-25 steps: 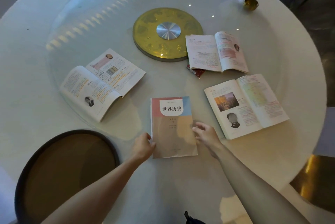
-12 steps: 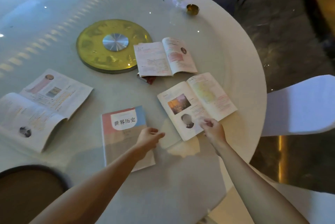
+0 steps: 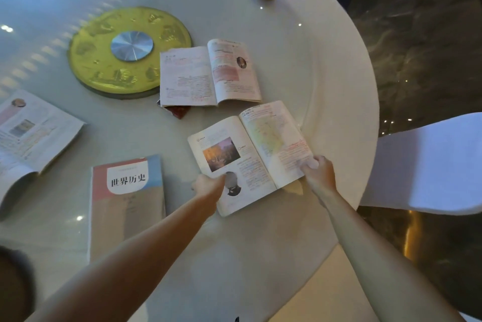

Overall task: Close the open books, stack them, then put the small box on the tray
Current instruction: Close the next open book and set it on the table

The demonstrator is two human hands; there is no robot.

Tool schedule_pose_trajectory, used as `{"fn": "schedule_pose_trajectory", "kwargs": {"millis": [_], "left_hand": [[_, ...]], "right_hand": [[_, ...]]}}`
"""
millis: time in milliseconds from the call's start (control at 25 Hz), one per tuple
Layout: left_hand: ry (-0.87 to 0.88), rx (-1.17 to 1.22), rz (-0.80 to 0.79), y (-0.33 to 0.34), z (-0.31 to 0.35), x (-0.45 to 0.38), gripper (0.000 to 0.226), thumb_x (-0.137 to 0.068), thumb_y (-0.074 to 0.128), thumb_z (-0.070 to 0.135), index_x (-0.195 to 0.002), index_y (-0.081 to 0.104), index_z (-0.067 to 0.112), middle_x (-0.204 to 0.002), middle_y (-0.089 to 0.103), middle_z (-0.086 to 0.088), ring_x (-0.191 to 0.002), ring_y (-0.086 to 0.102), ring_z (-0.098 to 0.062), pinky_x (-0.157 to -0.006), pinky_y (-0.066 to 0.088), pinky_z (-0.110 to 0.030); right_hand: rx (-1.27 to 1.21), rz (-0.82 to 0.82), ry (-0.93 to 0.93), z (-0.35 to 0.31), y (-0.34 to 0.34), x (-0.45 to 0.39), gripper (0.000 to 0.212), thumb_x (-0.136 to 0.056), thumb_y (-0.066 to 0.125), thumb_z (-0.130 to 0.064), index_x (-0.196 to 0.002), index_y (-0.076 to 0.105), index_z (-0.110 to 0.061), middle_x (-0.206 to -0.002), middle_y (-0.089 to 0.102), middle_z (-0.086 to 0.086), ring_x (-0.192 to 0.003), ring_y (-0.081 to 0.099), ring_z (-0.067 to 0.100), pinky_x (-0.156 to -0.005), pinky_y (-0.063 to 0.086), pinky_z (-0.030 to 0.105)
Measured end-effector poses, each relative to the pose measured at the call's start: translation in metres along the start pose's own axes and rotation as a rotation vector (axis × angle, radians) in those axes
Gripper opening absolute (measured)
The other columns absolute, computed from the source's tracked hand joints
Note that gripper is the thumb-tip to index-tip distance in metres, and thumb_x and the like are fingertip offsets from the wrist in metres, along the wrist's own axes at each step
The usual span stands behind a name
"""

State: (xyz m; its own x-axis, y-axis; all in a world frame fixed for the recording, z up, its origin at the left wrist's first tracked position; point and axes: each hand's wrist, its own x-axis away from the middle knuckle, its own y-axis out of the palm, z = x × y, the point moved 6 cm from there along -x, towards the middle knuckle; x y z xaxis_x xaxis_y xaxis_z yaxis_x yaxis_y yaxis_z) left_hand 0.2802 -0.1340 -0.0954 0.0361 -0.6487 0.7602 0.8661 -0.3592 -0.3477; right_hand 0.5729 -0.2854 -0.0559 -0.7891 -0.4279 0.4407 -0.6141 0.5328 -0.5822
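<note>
Head view: your left hand (image 3: 208,186) and right hand (image 3: 319,174) pinch opposite page edges of the open history textbook (image 3: 250,154).
Spine: runs away from you, midway between both fingers.

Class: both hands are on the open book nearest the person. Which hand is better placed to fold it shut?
Probably the right hand: it grips the right page's free corner of the open book, while the left hand presses the left page flat.

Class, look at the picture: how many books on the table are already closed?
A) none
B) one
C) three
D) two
B: only the closed book shows its cover; the book in both hands and two more lie open.
</note>
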Motion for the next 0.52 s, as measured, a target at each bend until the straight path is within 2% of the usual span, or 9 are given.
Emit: {"fn": "schedule_pose_trajectory", "kwargs": {"millis": [120,160,240,280,360,440,520], "left_hand": [[-0.135,-0.109,0.186,0.000,-0.006,-0.007,0.075,-0.065,0.079,0.042,-0.124,0.056,0.002,-0.123,0.056,-0.015,-0.109,0.056,-0.033,-0.081,0.053,-0.038],[-0.195,-0.185,0.246,-0.001,-0.008,-0.006,0.077,-0.067,0.080,0.042,-0.125,0.054,-0.001,-0.125,0.053,-0.017,-0.115,0.050,-0.035,-0.089,0.051,-0.040],[-0.292,-0.252,0.282,0.004,-0.012,-0.004,0.069,-0.073,0.078,0.037,-0.123,0.054,-0.004,-0.121,0.049,-0.017,-0.118,0.044,-0.034,-0.096,0.049,-0.040],[-0.317,-0.243,0.278,0.010,-0.015,-0.001,0.067,-0.071,0.076,0.039,-0.117,0.055,-0.005,-0.116,0.047,-0.015,-0.116,0.046,-0.034,-0.094,0.051,-0.042],[-0.352,-0.191,0.245,0.019,-0.026,0.005,0.080,-0.059,0.070,0.057,-0.106,0.051,-0.005,-0.107,0.041,-0.009,-0.106,0.052,-0.037,-0.086,0.055,-0.048],[-0.345,-0.162,0.249,0.025,-0.031,0.007,0.086,-0.054,0.059,0.068,-0.103,0.046,-0.001,-0.105,0.041,-0.008,-0.101,0.056,-0.037,-0.082,0.057,-0.050],[-0.330,-0.104,0.240,0.025,-0.032,0.009,0.082,-0.056,0.063,0.067,-0.103,0.039,0.005,-0.103,0.049,-0.013,-0.099,0.059,-0.035,-0.078,0.057,-0.045]], "right_hand": [[-0.001,-0.042,0.023,0.005,0.001,-0.029,0.055,-0.087,0.073,-0.024,-0.135,0.059,-0.004,-0.131,0.067,0.014,-0.114,0.067,0.030,-0.088,0.054,0.035],[0.021,-0.056,0.040,0.005,0.003,-0.034,0.054,-0.088,0.071,-0.022,-0.137,0.056,-0.004,-0.132,0.066,0.014,-0.117,0.066,0.031,-0.092,0.053,0.036],[0.110,-0.077,0.041,0.007,0.005,-0.044,0.052,-0.086,0.069,-0.027,-0.133,0.059,-0.008,-0.129,0.068,0.013,-0.117,0.065,0.036,-0.100,0.053,0.045],[0.153,-0.090,0.028,0.008,0.007,-0.049,0.053,-0.081,0.070,-0.032,-0.129,0.062,-0.012,-0.126,0.070,0.012,-0.116,0.066,0.037,-0.100,0.053,0.046],[0.206,-0.131,0.037,0.010,0.008,-0.051,0.059,-0.070,0.072,-0.046,-0.122,0.067,-0.020,-0.120,0.073,0.005,-0.113,0.067,0.035,-0.098,0.054,0.045],[0.198,-0.169,0.079,0.021,0.008,-0.057,0.063,-0.057,0.069,-0.059,-0.111,0.071,-0.027,-0.110,0.076,-0.001,-0.108,0.068,0.029,-0.096,0.055,0.045],[0.152,-0.201,0.077,0.024,0.009,-0.056,0.057,-0.054,0.070,-0.057,-0.100,0.069,-0.023,-0.100,0.075,0.000,-0.101,0.069,0.028,-0.091,0.057,0.047]]}}
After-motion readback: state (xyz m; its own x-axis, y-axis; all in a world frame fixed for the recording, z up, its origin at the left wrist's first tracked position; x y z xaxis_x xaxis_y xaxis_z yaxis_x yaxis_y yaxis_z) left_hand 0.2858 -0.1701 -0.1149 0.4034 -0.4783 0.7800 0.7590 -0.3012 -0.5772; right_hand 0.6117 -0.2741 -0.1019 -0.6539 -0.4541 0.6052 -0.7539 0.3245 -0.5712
